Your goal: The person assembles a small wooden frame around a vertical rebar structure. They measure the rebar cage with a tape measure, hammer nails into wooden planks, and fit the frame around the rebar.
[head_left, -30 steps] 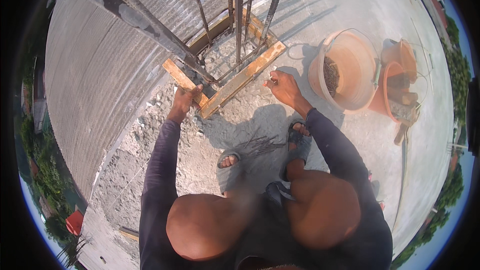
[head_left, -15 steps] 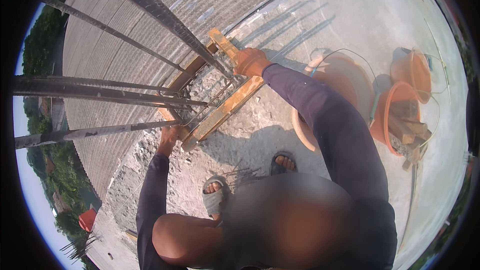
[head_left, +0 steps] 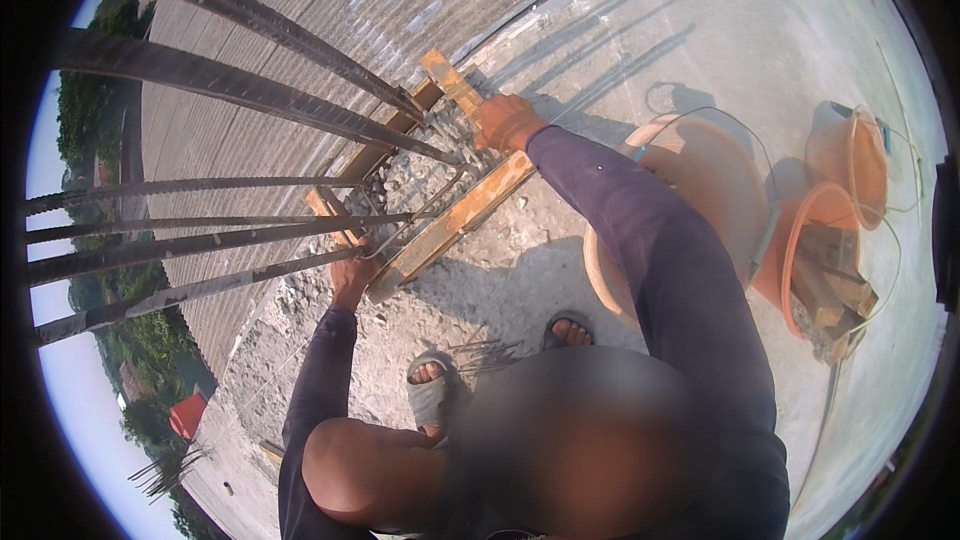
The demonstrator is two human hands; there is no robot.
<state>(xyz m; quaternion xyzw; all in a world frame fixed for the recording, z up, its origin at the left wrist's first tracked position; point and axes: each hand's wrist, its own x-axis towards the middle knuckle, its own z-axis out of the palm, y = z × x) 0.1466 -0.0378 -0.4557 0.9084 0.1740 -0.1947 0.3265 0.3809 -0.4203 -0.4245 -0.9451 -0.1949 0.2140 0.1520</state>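
A wooden form frame point(head_left: 470, 212), rusty orange and caked in places, lies around the foot of several upright steel rebars point(head_left: 270, 105). Broken concrete rubble point(head_left: 420, 172) shows inside it. My right hand point(head_left: 508, 124) is closed around the frame's right-hand board point(head_left: 450, 80), fingers partly hidden behind it. At the opposite end, my left hand point(head_left: 352, 272) grips the left-hand board point(head_left: 334, 210) close to the near corner. One rebar crosses in front of that hand and hides some fingers. Near the right hand, a thin steel tie point(head_left: 440, 195) bends between the bars.
To the right stand a large, shallow orange tub point(head_left: 610, 270) and two orange buckets point(head_left: 830, 260), point(head_left: 850, 152); the nearer holds wood offcuts point(head_left: 822, 285). A corrugated roof point(head_left: 250, 130) lies beyond the slab edge. Thin rods point(head_left: 480, 352) lie between my sandalled feet.
The view has shifted, so the rebars appear lower and more spread out on the left. My left hand sits slightly farther up its board. Both hands keep their grip on the frame.
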